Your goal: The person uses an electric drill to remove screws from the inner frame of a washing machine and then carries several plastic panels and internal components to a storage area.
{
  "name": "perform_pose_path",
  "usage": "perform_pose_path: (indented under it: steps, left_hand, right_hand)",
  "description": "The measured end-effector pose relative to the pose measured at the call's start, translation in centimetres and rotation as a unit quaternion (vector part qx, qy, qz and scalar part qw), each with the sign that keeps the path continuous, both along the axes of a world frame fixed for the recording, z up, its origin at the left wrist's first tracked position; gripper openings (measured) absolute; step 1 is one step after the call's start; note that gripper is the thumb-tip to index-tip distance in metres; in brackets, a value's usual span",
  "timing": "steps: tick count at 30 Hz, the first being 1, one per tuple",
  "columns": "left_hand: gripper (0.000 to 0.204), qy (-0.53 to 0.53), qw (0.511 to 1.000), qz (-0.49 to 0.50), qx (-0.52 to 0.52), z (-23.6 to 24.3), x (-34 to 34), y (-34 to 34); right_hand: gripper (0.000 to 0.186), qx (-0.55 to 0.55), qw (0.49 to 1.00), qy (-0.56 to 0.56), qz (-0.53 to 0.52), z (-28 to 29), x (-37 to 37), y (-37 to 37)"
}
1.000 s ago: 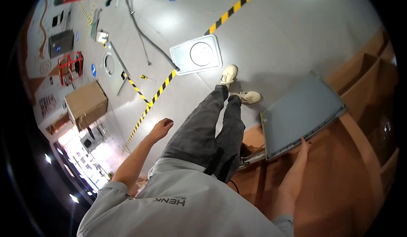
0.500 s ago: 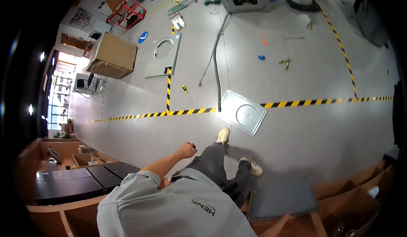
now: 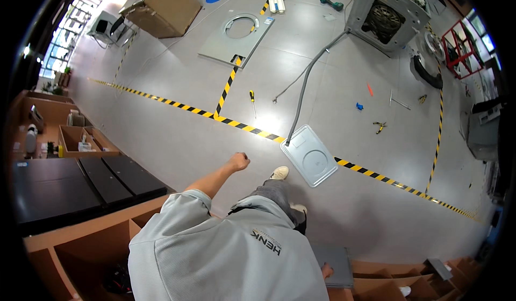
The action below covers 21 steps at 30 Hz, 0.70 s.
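Observation:
My left hand (image 3: 239, 161) hangs out in front of my body with its fingers curled in, and nothing shows in it. Low at my right side, my right hand (image 3: 327, 270) grips a flat dark grey panel (image 3: 338, 255), partly hidden behind my shirt. Ahead of my feet lies a pale metal cover plate (image 3: 313, 164) with a round pressed ring. The end of a grey hose (image 3: 304, 91) rests on its corner, and the hose runs back to a machine housing (image 3: 384, 18). A yellow-and-black screwdriver (image 3: 252, 102) lies on the floor to the left.
Pliers (image 3: 380, 127), a blue piece (image 3: 359, 106) and a green power drill (image 3: 331, 3) lie on the floor. A front panel with a round hole (image 3: 231, 43) lies near a cardboard box (image 3: 161, 8). Wooden compartments (image 3: 91, 247) with black lids (image 3: 48, 193) stand at lower left.
My view has turned to the right, and the machine housing shows more fully. The grey panel in my right hand now sits closer to my body. My feet have shifted.

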<state>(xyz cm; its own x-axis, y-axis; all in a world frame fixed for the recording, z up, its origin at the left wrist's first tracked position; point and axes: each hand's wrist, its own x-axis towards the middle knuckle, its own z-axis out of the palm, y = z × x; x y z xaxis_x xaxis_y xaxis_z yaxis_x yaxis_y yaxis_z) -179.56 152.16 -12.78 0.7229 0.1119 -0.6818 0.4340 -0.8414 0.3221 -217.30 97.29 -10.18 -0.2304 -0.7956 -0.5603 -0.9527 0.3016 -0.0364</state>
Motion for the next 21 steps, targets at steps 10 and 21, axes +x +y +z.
perform_pose_path:
  steps: [10,21]
  left_hand:
    - [0.04,0.038,0.987,0.155,0.005,3.2,-9.8,6.1]
    - [0.042,0.053,0.987,0.15,0.019,0.6,-13.7,7.6]
  right_hand:
    - [0.06,-0.027,0.991,-0.045,0.125,1.1,9.1,-2.5]
    - [0.06,0.01,0.988,-0.113,0.102,3.3,8.4,0.9]
